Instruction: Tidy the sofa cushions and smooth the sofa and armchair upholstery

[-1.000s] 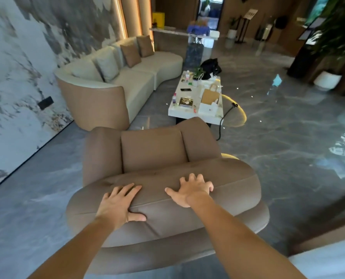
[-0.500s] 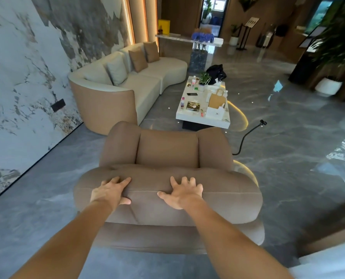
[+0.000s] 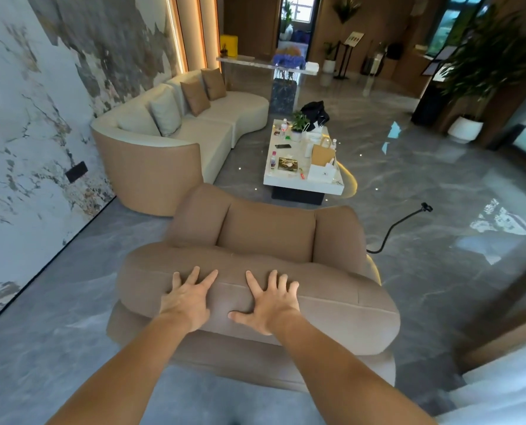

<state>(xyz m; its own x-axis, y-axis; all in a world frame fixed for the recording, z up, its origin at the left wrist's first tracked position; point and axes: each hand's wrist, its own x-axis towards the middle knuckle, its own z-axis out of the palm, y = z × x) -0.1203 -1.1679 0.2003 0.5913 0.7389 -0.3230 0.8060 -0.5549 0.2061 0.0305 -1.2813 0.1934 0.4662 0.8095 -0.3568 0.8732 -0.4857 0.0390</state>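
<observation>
A brown armchair (image 3: 267,231) stands right in front of me, seen from behind its padded backrest (image 3: 341,308). My left hand (image 3: 188,297) lies flat on the top of the backrest with fingers spread. My right hand (image 3: 269,302) rests beside it, also flat and spread, thumb out to the left. Neither hand holds anything. Beyond, a curved cream sofa (image 3: 212,139) runs along the marble wall. A cream cushion (image 3: 165,113) and two brown cushions (image 3: 195,96) lean upright against its back.
A white coffee table (image 3: 304,182) with a paper bag, bottles and a small plant stands right of the sofa. A black cable (image 3: 393,228) curls on the glossy grey floor. A large potted plant (image 3: 467,127) is at the far right.
Both hands have slid closer together toward the middle of the backrest top. The view has shifted left and back, so the armchair sits more central.
</observation>
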